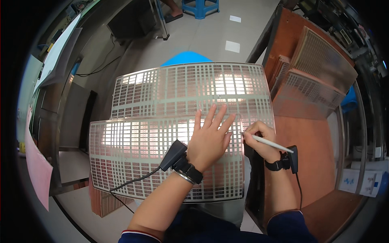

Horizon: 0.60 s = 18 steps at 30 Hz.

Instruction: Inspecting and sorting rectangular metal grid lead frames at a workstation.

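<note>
Two flat, shiny copper-coloured panels with pale grid lines lie overlapping in front of me. The nearer panel (pixel 125 156) covers the lower edge of the farther panel (pixel 178 91). My left hand (pixel 210 137) lies flat on the nearer panel towards its right side, fingers spread, the fingertips reaching over the overlap. At that panel's right edge, my right hand (pixel 261 139) grips a slim white pen (pixel 273 144). The pen's tip points at the edge and is partly hidden by my fingers. Each wrist wears a black strap with a cabled device.
More gridded panels (pixel 320 65) lean against a brown board at the right. A stack of panels (pixel 101 202) stands low on the left. Part of something blue (pixel 186 58) shows behind the farther panel. Beyond are a blue stool (pixel 199 8) and another person's foot (pixel 174 17). A pink sheet (pixel 38 162) hangs at left.
</note>
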Each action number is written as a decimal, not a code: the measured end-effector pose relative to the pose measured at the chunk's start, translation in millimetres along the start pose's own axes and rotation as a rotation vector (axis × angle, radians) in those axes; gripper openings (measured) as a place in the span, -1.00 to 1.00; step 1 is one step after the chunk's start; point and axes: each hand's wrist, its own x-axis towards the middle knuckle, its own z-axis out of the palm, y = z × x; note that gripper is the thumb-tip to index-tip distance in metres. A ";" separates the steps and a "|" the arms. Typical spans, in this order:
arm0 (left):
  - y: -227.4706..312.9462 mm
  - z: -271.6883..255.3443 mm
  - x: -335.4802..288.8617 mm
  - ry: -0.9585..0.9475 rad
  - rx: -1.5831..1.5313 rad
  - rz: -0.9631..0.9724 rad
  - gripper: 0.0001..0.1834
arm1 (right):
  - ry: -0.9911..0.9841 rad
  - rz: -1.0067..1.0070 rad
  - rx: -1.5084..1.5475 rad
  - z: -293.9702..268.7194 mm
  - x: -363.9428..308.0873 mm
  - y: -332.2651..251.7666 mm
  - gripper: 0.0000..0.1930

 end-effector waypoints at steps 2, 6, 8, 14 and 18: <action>-0.3 -0.8 -3.3 0.008 0.010 0.000 -0.46 | -0.048 0.021 -0.059 1.4 -0.8 -4.0 -0.85; 1.0 1.6 -1.7 0.000 -0.004 0.003 -0.47 | -0.065 -0.019 -0.043 -7.5 -1.4 2.2 -0.85; 1.3 1.8 -2.5 -0.005 -0.010 -0.002 -0.48 | 0.003 -0.034 -0.020 -4.1 -2.6 2.9 -0.85; -1.6 1.9 -2.9 0.004 -0.020 0.000 -0.50 | -0.001 -0.027 -0.023 -0.6 1.9 2.7 -0.85; 0.4 -0.2 -0.4 0.001 -0.017 0.004 -0.50 | -0.019 -0.052 -0.113 1.1 2.2 -3.2 -0.85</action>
